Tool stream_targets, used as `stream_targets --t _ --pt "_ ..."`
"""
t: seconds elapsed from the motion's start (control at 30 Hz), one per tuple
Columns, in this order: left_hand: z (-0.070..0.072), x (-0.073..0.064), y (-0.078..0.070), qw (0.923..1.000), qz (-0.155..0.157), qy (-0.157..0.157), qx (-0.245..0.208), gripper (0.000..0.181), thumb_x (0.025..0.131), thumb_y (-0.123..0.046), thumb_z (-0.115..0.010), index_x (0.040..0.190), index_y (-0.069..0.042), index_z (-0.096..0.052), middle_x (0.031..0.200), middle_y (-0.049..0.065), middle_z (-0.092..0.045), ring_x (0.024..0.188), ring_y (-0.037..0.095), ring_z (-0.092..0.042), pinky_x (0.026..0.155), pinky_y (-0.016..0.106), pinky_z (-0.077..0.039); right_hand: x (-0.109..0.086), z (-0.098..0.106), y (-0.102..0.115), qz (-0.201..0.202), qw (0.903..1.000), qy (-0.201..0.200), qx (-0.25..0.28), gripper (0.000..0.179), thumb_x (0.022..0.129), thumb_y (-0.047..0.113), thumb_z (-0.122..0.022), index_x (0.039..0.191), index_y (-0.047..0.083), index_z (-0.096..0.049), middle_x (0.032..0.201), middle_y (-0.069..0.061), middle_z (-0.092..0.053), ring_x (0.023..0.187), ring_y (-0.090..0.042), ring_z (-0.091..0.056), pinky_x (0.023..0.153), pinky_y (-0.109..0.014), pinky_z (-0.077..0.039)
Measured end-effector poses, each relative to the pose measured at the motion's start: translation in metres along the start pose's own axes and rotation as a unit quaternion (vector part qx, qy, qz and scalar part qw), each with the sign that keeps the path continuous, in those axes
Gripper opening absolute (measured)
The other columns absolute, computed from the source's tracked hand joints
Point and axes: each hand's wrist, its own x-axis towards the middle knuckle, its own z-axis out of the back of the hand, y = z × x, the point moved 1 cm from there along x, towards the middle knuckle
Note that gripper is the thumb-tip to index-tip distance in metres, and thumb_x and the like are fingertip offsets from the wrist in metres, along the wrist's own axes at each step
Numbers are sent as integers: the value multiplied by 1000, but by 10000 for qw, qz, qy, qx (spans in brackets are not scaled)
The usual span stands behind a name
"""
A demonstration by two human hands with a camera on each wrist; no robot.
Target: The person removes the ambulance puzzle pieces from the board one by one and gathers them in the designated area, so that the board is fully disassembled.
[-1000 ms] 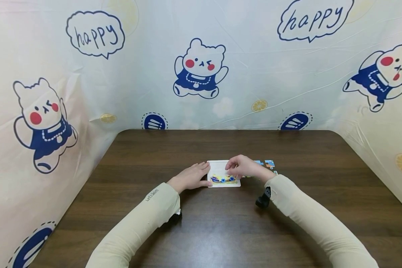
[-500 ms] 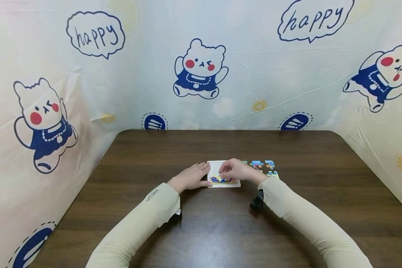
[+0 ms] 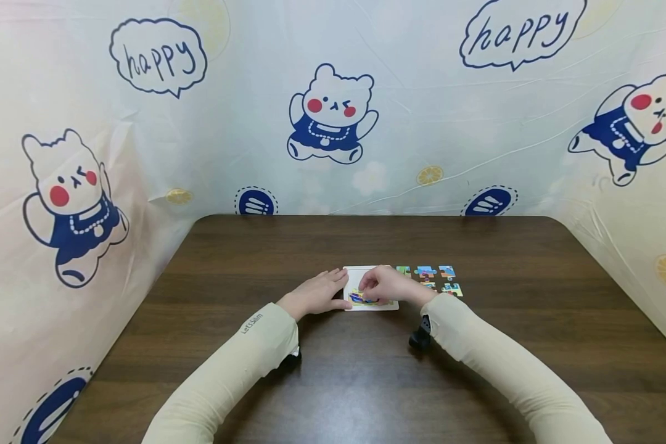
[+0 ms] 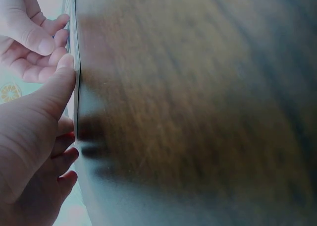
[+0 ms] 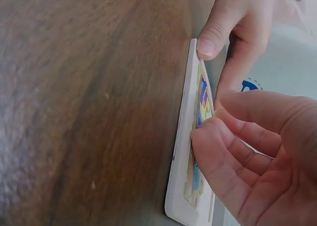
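The right hand's fingers (image 5: pixel 208 145) are bent and drawn in close to one another, their tips down at the printed face of the puzzle; the right wrist view shows no piece clearly caught between them, so I cannot tell whether they pinch one or just press. Judging by that low, bunched reach, the step in hand is settling a piece, and it would go best with the tips square over it, each tab lined up with its slot before any weight goes on, then even pressure straight down and a clean lift, since a sideways drag could unseat the neighbours. Under the right hand (image 3: pixel 390 283) lies the picture (image 5: pixel 203 102), a colourful vehicle with blue wheels, filling the near part of the white tray (image 3: pixel 357 274); the far part shows white. The left hand (image 3: pixel 317 293) lies with fingers extended and thumb held apart, the thumb on the tray's near left corner and the fingertips by its left edge; a light hold there should be enough to stop it sliding. The tray lies flat on the bench (image 3: pixel 355 370), with loose jigsaw pieces (image 3: pixel 446 271) just beyond its right side, some partly hidden by the right hand and wrist
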Motion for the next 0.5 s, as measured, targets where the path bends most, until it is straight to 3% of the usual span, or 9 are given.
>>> stream_targets --t 0.23,0.5 --pt "1 -1 -1 10000 -64 -43 -26 72 91 -46 -52 139 4 -35 144 20 -30 133 32 -25 107 41 -21 5 -3 0 -158 9993 88 -317 5 83 5 -66 87 3 -66 65 0 -54 49 -11 -48 48 -22 -46" --pt "2 -1 -1 10000 1 17 -80 72 90 -46 -53 140 3 -34 145 19 -29 134 30 -24 107 41 -20 4 -2 3 -319 9992 97 -224 4 83 3 -65 85 2 -62 66 -2 -55 51 -13 -50 51 -25 -48"
